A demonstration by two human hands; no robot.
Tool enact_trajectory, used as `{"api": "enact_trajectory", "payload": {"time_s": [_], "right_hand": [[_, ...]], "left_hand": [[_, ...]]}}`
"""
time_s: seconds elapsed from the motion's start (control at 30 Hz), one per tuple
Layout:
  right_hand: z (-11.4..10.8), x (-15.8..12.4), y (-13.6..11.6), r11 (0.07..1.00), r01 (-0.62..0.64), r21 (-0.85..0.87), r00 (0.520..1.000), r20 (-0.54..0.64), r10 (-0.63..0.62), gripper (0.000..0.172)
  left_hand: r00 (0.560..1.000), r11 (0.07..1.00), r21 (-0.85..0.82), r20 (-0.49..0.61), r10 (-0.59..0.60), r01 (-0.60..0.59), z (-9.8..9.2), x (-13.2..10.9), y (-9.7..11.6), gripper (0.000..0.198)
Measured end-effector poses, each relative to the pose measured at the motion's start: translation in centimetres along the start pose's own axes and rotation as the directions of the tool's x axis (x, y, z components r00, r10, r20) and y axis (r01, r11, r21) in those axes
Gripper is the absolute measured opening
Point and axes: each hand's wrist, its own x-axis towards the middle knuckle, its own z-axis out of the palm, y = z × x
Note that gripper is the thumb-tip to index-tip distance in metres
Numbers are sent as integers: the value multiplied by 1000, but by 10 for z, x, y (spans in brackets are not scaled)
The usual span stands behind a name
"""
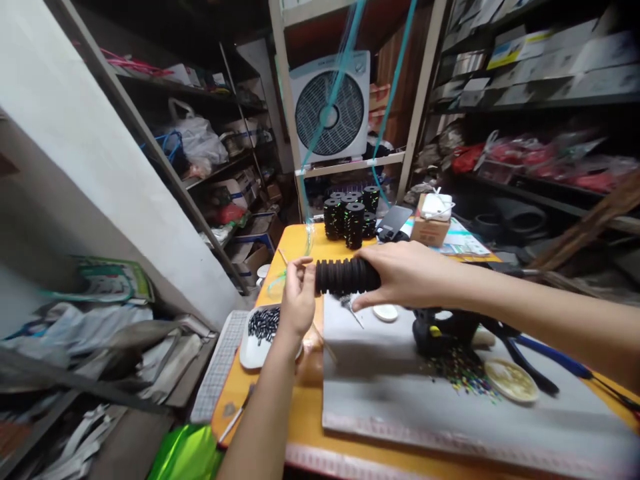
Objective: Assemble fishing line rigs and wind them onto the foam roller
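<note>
A black ribbed cylinder (343, 276) lies level between my hands, above the far edge of the white board (385, 407). My right hand (395, 270) is wrapped round its right end. At its left end are the bent fingers of my left hand (300, 297), pressed together against the end face. Just left of that wrist, a white tray (246, 357) holds many small black shiny pieces (264, 325). Under my right forearm, small multicoloured bits (463, 375) are scattered on the board, beside a shallow dish of yellowish stuff (511, 381).
Several black cylinders with green specks (354, 225) stand at the back of the yellow table (295, 243). A phone (396, 219) and a cardboard box (429, 230) are beside them. Blue-handled pliers (550, 357) lie at right. A box fan (329, 110) stands behind, with teal strands hanging before it.
</note>
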Motion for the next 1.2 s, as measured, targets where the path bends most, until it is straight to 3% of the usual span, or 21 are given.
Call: {"api": "enact_trajectory", "payload": {"time_s": [0.13,0.4,0.57,0.7,0.83,0.97,1.07,1.2], "right_hand": [[4,11,0,996,-23,-89,999,-46,19,68],[2,-1,-8,985,19,-169,990,-131,-41,64],[6,-7,3,971,100,-217,978,-159,-136,76],[15,-9,7,943,74,-324,966,-212,-149,69],[15,-5,8,946,96,-309,967,-196,-162,62],[11,-8,15,959,147,-243,967,-170,-191,80],[15,-18,21,951,160,-263,950,-220,-221,89],[30,-28,24,927,84,-366,901,-370,-228,63]], "left_hand": [[1000,999,-37,28,9,-8,1,4,-3,37],[997,997,-44,42,62,-60,0,7,-7,39],[996,997,14,57,75,-76,-1,16,-8,42],[980,980,36,44,193,-195,2,17,-13,43],[943,942,36,31,331,-332,4,12,-20,46],[932,934,42,89,351,-356,-1,12,-21,41],[939,943,55,125,320,-329,-5,15,-16,38],[942,941,57,75,328,-333,-3,14,-13,35]]}}
